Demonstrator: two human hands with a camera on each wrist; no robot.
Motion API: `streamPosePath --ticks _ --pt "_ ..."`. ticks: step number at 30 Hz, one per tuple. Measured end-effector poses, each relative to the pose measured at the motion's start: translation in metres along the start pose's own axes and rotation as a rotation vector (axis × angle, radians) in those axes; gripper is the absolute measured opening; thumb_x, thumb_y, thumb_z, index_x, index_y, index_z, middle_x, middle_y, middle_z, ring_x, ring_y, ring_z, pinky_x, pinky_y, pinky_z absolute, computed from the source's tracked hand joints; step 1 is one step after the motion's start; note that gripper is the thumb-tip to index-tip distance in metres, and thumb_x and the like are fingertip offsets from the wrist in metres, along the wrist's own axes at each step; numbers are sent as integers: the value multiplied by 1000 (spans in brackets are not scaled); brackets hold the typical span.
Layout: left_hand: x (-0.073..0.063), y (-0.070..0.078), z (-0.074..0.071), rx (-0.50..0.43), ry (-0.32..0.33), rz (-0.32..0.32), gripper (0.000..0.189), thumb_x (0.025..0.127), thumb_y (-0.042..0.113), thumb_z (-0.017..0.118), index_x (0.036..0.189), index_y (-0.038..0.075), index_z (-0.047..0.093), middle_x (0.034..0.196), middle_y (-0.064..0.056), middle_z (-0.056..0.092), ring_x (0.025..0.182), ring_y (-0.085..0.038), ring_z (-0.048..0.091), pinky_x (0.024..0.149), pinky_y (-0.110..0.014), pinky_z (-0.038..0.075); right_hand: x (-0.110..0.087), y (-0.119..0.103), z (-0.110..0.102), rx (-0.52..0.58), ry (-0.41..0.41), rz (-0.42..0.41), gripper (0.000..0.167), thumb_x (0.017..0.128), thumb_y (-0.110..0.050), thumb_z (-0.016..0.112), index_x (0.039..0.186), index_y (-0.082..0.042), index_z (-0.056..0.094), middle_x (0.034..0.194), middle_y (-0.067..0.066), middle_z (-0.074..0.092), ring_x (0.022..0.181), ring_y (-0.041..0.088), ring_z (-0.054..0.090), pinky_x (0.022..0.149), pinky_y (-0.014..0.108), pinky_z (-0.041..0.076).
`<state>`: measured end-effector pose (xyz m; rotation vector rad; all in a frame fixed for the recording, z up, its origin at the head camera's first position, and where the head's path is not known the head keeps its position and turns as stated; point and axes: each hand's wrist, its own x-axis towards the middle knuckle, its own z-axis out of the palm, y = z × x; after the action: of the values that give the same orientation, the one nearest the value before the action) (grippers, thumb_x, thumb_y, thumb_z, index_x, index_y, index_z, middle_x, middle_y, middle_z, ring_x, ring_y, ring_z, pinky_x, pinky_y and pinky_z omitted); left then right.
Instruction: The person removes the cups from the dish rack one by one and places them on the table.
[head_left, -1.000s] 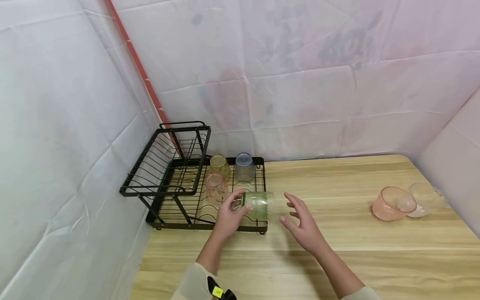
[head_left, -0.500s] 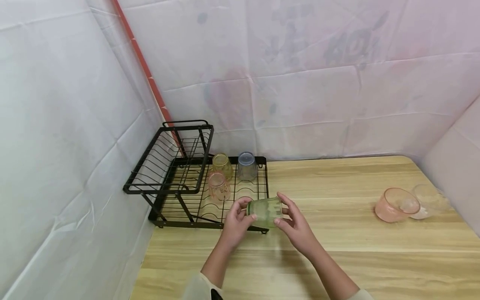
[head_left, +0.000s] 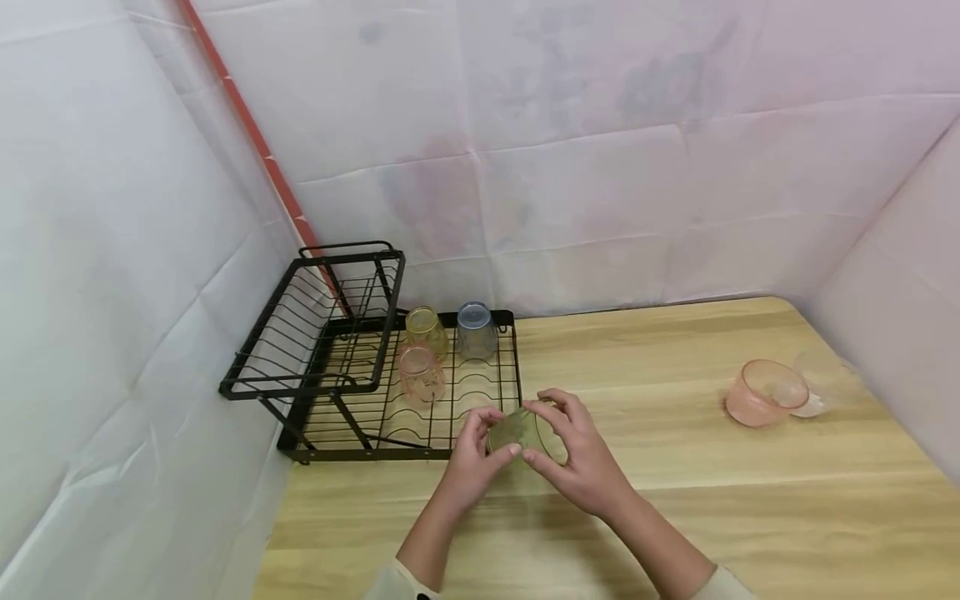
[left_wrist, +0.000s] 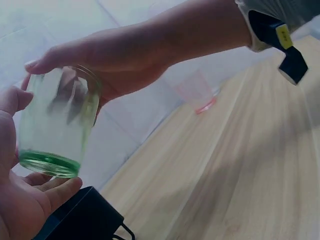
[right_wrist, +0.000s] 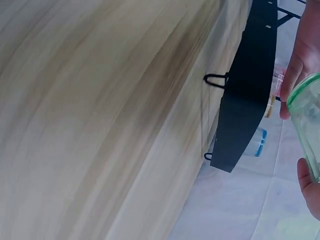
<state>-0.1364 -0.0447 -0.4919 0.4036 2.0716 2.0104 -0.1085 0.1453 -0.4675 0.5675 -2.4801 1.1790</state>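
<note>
Both hands hold a pale green drinking glass [head_left: 512, 432] in front of the black dish rack's near right corner. My left hand [head_left: 471, 462] grips its thick green base end, with the thumb on the near side. At the rim end, my right hand [head_left: 581, 462] curls its fingers and thumb round the glass. In the left wrist view the glass [left_wrist: 55, 120] looks tilted and see-through, with nothing visible inside. On the rack [head_left: 408, 454], a yellow glass [head_left: 426, 329], a pink glass [head_left: 422, 375] and a blue glass [head_left: 477, 332] stand upside down.
The rack's raised upper tier [head_left: 300, 387] overhangs its left part. Far right on the wooden table [head_left: 637, 500] sit a pink glass bowl [head_left: 750, 404] and a clear glass vessel [head_left: 813, 404] partly behind it. White sheeting [head_left: 585, 192] rises at the back and sides.
The right hand, apart from the glass a second ago, has closed in and taken hold of its rim end. The glass has turned and shifted off the rack toward the person.
</note>
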Motion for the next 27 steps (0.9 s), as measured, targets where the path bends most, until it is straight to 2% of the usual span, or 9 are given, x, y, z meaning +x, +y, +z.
streamPosePath --ticks 6,8,10,13,16,19,22,25,27 --pt "2 1 0 77 -107 -27 47 92 26 69 131 14 45 137 -9 51 129 -28 49 101 -46 47 1 5 -7 -167 16 -126 46 84 -32 75 127 -24 62 133 10 50 113 22 48 79 45 50" --pt "5 2 -3 84 -130 -3 45 93 23 68 130 14 46 137 -10 51 129 -30 49 104 -50 45 1 7 -10 -211 -2 -180 42 85 -34 73 125 -25 63 129 9 51 115 24 48 81 45 51" --pt "8 3 -8 112 -124 33 43 93 21 68 131 15 47 138 -9 50 132 -32 47 109 -52 40 0 10 -13 -243 -27 -227 39 85 -36 71 123 -26 64 126 9 53 116 26 49 84 47 51" --pt "16 5 -21 211 -35 109 42 93 22 68 131 17 52 139 -9 51 133 -32 47 111 -52 37 -3 14 -15 -301 -45 -291 38 82 -36 71 119 -25 66 123 10 55 115 27 51 85 47 52" --pt "27 5 -37 360 106 182 41 90 21 70 129 22 57 139 -6 52 133 -27 47 110 -54 37 -8 21 -18 -345 -40 -313 40 78 -34 73 116 -22 68 123 11 57 113 28 53 87 47 52" --pt "38 5 -55 537 238 270 40 89 15 70 127 19 60 140 -7 50 134 -28 44 107 -57 39 -15 31 -20 -388 -31 -313 40 77 -34 73 114 -21 69 123 11 58 111 27 55 86 46 52" --pt "50 3 -71 686 349 330 41 87 9 70 127 14 62 145 -12 46 139 -34 36 107 -61 37 -21 42 -21 -418 -33 -301 41 75 -33 75 114 -21 70 123 10 58 110 27 56 85 46 53" --pt "60 0 -84 752 415 310 45 86 7 70 130 12 61 153 -13 38 147 -37 22 111 -62 31 -26 54 -23 -445 -37 -283 42 74 -33 76 114 -20 70 122 10 59 109 27 57 85 46 52" --pt "65 -2 -91 789 441 249 48 88 11 69 135 13 58 158 -11 29 150 -38 13 114 -64 25 -29 60 -25 -466 -40 -270 41 74 -33 76 113 -20 70 121 10 60 108 28 57 85 46 52"
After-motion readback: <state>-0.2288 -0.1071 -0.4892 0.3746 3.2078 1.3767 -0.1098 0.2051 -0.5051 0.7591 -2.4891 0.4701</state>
